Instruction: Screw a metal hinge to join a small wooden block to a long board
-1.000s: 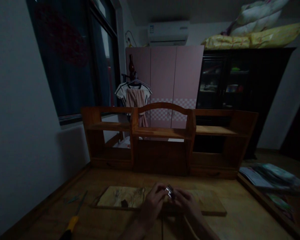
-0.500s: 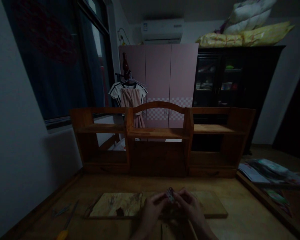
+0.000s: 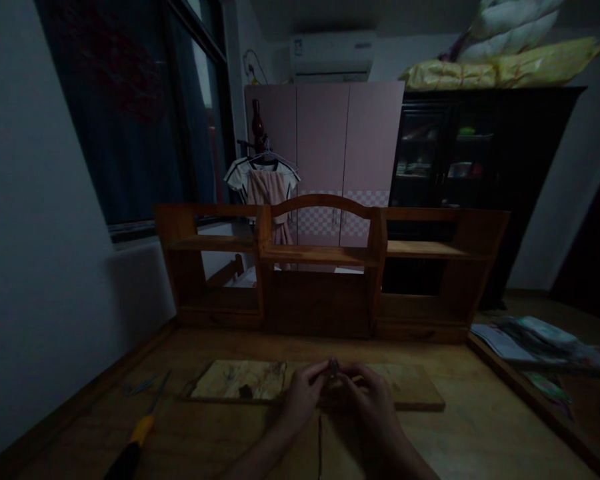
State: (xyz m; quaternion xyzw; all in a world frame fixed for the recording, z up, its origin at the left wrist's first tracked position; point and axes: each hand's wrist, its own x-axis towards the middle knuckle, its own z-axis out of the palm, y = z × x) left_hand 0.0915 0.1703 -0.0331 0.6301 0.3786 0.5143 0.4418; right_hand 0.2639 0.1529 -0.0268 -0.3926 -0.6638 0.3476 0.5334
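My left hand [image 3: 304, 393] and my right hand [image 3: 373, 395] meet over a wooden board [image 3: 413, 388], fingertips pinched together. Between them is a small dark metal piece [image 3: 335, 367], mostly covered by the fingers; its exact kind is hard to make out in the dim light. The board lies across the table, its left half rough and pale with a dark knot. To the left rests a screwdriver [image 3: 142, 429] with a yellow and black handle, its shaft pointing away from me. Several thin metal screws or nails [image 3: 143, 385] lie beyond it.
A wooden desk shelf [image 3: 320, 255] with compartments stands along the back of the table [image 3: 480, 433]. On the left is a white wall [image 3: 60, 320]. Papers and magazines [image 3: 525, 340] lie past the table's raised right edge.
The view has shifted, so more of the screwdriver and forearms shows. The metal piece has turned in my fingers and less of its face is visible.
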